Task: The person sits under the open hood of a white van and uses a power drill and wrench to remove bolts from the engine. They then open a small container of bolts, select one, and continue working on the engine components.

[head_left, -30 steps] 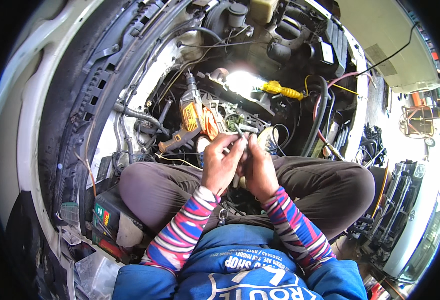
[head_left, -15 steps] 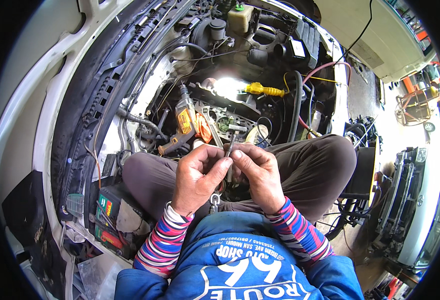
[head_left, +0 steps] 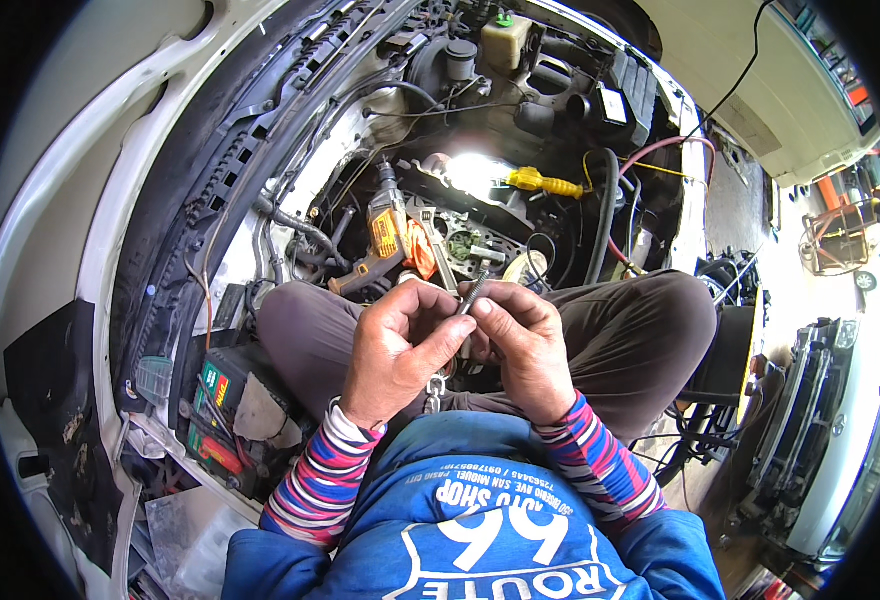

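A thin threaded metal rod [head_left: 474, 294] is pinched between my two hands in front of my lap, its upper end tilted to the right. My left hand [head_left: 397, 350] grips it between thumb and fingers. On the other side, my right hand [head_left: 526, 345] is closed with its thumb close to the rod; its fingertips are partly hidden. Just past my fingers lies a metal engine part [head_left: 475, 243] with openings in its top. A long steel tool [head_left: 438, 258] leans beside it, next to an orange cloth [head_left: 419, 248] and a yellow power drill [head_left: 386, 232].
I sit cross-legged inside an engine bay. A lit work lamp with a yellow handle [head_left: 545, 182] lies ahead, near a black hose [head_left: 608, 215]. Behind stands a pale fluid reservoir [head_left: 505, 42]. A green and red box [head_left: 222, 420] is at lower left; a chain [head_left: 435, 392] hangs below my hands.
The threaded rod has tipped further to the right in my fingers. My hands stay close together, and the whole view has shifted slightly.
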### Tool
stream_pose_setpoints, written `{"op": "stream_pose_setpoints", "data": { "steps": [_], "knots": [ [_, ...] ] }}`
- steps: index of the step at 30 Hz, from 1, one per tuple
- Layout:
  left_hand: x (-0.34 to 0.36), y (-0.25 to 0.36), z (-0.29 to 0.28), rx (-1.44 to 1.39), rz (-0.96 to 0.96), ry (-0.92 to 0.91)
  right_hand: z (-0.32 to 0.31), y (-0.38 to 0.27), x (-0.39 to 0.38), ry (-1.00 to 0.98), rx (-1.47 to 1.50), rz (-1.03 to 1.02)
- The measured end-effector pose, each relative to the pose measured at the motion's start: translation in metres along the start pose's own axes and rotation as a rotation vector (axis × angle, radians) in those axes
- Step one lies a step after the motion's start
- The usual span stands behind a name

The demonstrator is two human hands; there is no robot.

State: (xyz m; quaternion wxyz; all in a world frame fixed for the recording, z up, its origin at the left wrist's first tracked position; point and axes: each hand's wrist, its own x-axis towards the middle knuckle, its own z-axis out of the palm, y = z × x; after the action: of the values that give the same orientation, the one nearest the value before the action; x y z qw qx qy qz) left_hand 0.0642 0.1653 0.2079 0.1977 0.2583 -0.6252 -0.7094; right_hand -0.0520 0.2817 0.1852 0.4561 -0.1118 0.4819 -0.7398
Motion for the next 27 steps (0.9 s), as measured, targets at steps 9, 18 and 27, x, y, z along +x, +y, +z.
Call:
{"op": "stream_pose_setpoints", "data": {
  "steps": [9, 18, 27],
  "knots": [
    [-0.01, -0.007, -0.006, 0.016, 0.076, -0.012, 0.003, 0.004, 0.0, 0.075, -0.08, 0.025],
    [-0.061, -0.006, -0.073, 0.383, 0.151, 0.333, -0.028, 0.059, 0.015, -0.07, -0.363, 0.19],
    [-0.177, -0.035, -0.209, 0.636, -0.189, 1.11, -0.093, 0.117, 0.024, -0.163, -0.601, 0.348]
  ]
}}
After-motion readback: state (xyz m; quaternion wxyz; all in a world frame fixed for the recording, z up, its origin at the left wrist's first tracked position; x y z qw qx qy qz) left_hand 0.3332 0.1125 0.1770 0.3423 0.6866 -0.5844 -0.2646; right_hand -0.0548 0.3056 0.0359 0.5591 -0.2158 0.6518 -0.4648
